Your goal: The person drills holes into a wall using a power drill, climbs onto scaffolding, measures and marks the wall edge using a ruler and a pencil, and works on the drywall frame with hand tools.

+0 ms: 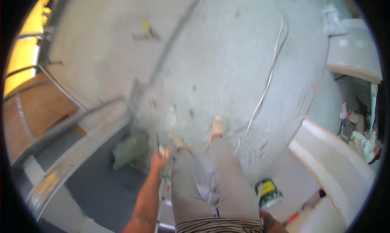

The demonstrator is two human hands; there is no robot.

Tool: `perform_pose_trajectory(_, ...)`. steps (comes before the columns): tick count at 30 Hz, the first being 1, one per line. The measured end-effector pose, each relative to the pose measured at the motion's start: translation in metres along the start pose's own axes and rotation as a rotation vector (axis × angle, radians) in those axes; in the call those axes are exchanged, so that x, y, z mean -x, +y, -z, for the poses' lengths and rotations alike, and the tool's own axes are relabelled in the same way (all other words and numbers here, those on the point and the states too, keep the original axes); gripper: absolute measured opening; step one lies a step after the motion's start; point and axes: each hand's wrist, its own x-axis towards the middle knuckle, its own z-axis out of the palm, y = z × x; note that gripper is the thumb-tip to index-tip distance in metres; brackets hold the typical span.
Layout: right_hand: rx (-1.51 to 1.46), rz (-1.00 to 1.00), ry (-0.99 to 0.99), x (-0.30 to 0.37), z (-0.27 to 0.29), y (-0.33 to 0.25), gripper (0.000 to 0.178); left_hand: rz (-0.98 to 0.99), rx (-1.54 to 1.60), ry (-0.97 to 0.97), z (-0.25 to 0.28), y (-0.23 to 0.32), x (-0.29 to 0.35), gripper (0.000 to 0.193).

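My left hand [161,156] is in front of my left leg, low in the middle of the head view, with its fingers closed. A thin dark piece and something pale show at the fingers, too blurred to name. Just left of that hand is a crumpled grey-green bag or sheet [131,150]. Of my right arm [271,223] only a small part shows beside my hip; the hand is hidden. My light shoes [218,126] stand side by side beyond the hand, and metal ladder-like rails [165,202] show beside my left leg.
A dark bucket with a yellow label [269,193] stands to my right, near a red-and-dark tool [304,210]. A pale cable [266,88] crosses the grey floor. Farther off lies a yellow-handled tool [147,29]. Curved white panels [331,153] and another person [359,131] are at right.
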Motion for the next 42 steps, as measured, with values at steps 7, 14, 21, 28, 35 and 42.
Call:
perform_pose_trajectory(7,0.739,0.745,0.153,0.033,0.023,-0.241,0.043,0.242,0.336,-0.073,0.01,-0.132,0.17,0.048)
perform_pose_trajectory(14,0.295,0.733,-0.004,0.204,0.017,-0.672,0.036,-0.056,0.77,0.001,0.032,0.009,0.201,0.046)
perform_pose_trajectory(21,0.525,1.148,-0.383,0.396,-0.098,-0.856,0.039,-0.339,0.868,0.344,0.284,0.213,0.145,0.07)
perform_pose_trajectory(28,0.453,0.982,-0.075,0.447,-0.146,-0.883,0.034,-0.921,0.367,1.249,0.762,0.378,0.406,0.07)
perform_pose_trajectory(35,0.808,1.556,-0.286,0.721,-0.255,-0.953,0.037,-0.475,0.069,0.991,0.955,0.437,0.4,0.074)
perform_pose_trajectory(42,1.554,2.337,0.155,0.986,-0.385,-0.93,0.037,-0.368,0.414,1.251,0.955,0.418,0.384,0.071)
